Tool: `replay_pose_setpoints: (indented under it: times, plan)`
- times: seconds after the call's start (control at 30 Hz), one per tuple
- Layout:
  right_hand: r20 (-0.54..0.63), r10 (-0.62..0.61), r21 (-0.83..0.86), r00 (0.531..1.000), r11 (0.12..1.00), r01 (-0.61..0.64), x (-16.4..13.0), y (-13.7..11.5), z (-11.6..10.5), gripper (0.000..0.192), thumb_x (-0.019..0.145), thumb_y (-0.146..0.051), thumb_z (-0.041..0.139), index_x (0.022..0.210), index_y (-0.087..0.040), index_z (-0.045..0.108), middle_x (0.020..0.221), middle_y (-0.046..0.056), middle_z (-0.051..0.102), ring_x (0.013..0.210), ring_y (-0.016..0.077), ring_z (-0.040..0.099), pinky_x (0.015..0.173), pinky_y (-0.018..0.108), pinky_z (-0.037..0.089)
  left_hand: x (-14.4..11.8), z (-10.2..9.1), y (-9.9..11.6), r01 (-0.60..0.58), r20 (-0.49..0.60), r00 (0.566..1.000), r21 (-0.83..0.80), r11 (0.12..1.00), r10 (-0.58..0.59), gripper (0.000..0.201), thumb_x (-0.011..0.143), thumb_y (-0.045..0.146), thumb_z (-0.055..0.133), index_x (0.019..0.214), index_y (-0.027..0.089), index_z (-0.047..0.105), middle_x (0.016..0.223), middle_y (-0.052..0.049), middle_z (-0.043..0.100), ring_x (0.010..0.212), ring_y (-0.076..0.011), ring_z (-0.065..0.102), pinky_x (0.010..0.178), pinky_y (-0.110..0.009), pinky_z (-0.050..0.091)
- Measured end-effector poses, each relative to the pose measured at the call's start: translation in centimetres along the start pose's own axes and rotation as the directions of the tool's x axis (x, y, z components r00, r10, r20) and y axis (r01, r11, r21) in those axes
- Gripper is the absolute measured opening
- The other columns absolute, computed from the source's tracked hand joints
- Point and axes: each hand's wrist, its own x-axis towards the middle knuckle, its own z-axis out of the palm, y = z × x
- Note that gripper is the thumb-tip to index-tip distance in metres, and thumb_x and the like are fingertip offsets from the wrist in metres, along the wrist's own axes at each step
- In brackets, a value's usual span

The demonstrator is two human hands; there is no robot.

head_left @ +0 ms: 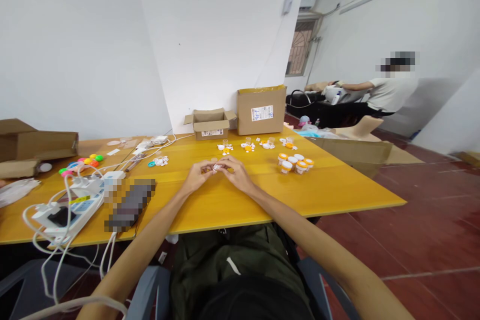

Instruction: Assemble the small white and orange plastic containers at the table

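My left hand (198, 176) and my right hand (235, 172) meet over the middle of the table (240, 210), fingers closed in pinches. Between their fingertips is a small white piece (215, 167) with dark specks; its exact shape is too small to make out. Just beyond the hands lies a group of small white and orange parts (225, 150) with a clear cup. Similar groups continue to the right along the back. Several small jars (300, 166) with white or orange lids stand together to the right of my right hand.
White and teal parts (161, 161) lie left of my hands. A power strip (86, 205) with tangled cables and a dark phone (131, 205) occupy the left side. An open carton (210, 124) and a closed box (261, 111) stand at the back. A person (393, 92) sits beyond, right.
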Motion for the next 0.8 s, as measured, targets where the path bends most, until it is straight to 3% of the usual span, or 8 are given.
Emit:
replay_pose_setpoints:
  times: [0.3, 0.8]
  plan:
    - [-0.017, 0.079, 0.072, 0.997, 0.994, -0.077, 0.15, -0.45, 0.22, 0.006, 0.086, -0.028, 0.062, 0.085, -0.023, 0.066, 0.084, 0.003, 0.067, 0.077, 0.0173, 0.064, 0.072, 0.031, 0.056, -0.08, 0.01, 0.02, 0.051, -0.002, 0.999, -0.032, 0.998, -0.051, 0.022, 0.073, 0.029, 0.073, 0.092, 0.017, 0.073, 0.074, -0.001, 0.069, 0.067, -0.0132, 0.06, 0.066, -0.024, 0.047]
    - [-0.003, 0.161, 0.138, 0.987, 0.977, -0.159, 0.1, -0.01, 0.41, 0.013, 0.084, -0.035, 0.065, 0.085, -0.023, 0.066, 0.087, 0.002, 0.07, 0.077, 0.0153, 0.065, 0.074, 0.029, 0.056, -0.03, 0.13, -0.11, 0.064, -0.01, 0.998, -0.007, 0.998, -0.064, 0.02, 0.072, 0.03, 0.073, 0.087, 0.017, 0.072, 0.073, 0.0, 0.068, 0.067, -0.0134, 0.059, 0.067, -0.025, 0.047]
